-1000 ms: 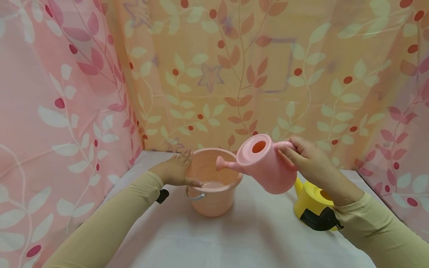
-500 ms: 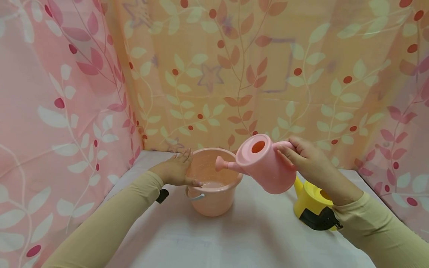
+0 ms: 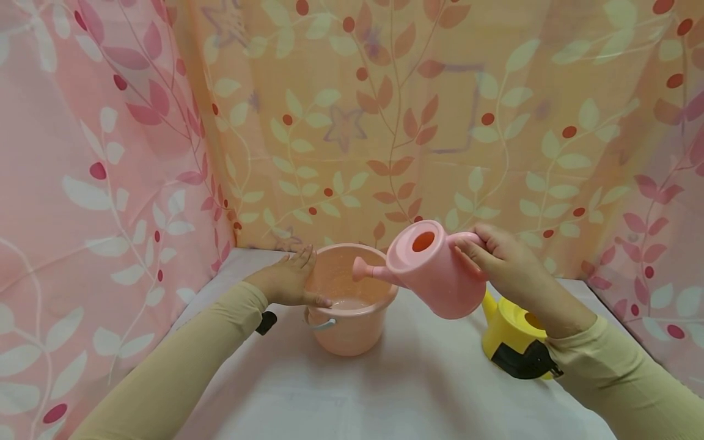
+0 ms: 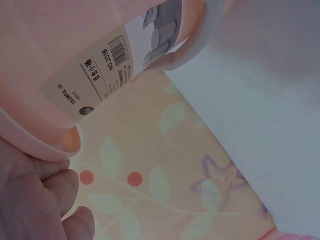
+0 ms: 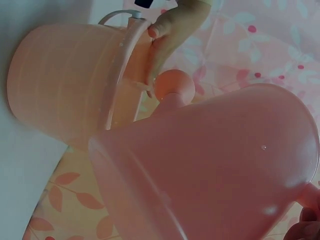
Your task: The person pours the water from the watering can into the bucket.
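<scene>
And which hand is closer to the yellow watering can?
Right. The right hand grips the pink watering can, above the yellow watering can in the head view; the left hand is farther off, leftward, at the bucket.

wrist views dim; glints on the watering can [image 5: 215,165]; soft shadows across the table [image 3: 363,397].

- A round peach plastic bucket [image 5: 62,82] with a thin curved grey handle [image 5: 120,11] stands on a flat white surface [image 5: 22,175].
- A bare left hand [image 5: 175,32] touches its rim.
- A smooth pink plastic watering can [image 5: 215,160] holds its round flared spout tip [image 5: 175,86] near the bucket's mouth.
- A bare right hand [image 5: 304,230], mostly cut off, grips the can.
</scene>
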The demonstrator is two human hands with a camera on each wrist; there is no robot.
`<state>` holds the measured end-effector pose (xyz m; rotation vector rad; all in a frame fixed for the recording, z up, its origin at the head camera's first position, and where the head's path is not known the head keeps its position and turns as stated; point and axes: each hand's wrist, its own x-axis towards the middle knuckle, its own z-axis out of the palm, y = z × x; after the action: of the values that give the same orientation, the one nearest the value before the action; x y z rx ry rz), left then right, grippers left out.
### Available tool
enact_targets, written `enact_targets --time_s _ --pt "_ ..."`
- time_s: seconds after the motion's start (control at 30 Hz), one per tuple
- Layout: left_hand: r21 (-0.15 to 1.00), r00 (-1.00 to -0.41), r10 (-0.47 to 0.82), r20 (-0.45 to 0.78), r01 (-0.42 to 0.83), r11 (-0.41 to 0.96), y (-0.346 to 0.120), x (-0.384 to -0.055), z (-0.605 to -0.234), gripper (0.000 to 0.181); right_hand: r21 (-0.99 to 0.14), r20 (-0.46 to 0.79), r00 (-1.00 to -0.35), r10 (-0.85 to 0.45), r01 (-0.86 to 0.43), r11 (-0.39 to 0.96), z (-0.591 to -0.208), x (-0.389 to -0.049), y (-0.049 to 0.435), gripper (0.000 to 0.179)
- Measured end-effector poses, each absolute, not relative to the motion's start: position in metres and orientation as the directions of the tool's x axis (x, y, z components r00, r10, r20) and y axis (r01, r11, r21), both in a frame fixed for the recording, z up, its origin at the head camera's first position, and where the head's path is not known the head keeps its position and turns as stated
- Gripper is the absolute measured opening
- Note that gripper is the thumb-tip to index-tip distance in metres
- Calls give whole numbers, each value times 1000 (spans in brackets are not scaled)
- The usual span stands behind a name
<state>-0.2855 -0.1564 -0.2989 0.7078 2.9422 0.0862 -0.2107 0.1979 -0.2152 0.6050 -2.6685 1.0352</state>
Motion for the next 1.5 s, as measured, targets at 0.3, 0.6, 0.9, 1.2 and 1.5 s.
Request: enact_targets --time_s 0.3,0.6,0.9,1.2,1.5 --pt "73 -885 455 -96 450 890 -157 -287 -301 116 -591 331 -898 -290 -436 679 -215 -210 197 31" --pt "70 -882 462 -91 457 887 -157 -287 -301 116 -613 321 -902 -289 -430 663 -216 -210 197 32" --pt "71 -885 455 -99 450 890 -157 -288 -301 114 -615 320 -905 -282 -424 664 -215 -209 197 33" --pt "74 -889 448 -97 443 894 -156 -288 -301 115 -609 320 -906 -276 -420 672 -216 -209 197 34" --pt "72 -885 457 -92 452 889 -158 -288 -301 116 -599 327 -902 -282 -428 676 -217 -209 198 34"
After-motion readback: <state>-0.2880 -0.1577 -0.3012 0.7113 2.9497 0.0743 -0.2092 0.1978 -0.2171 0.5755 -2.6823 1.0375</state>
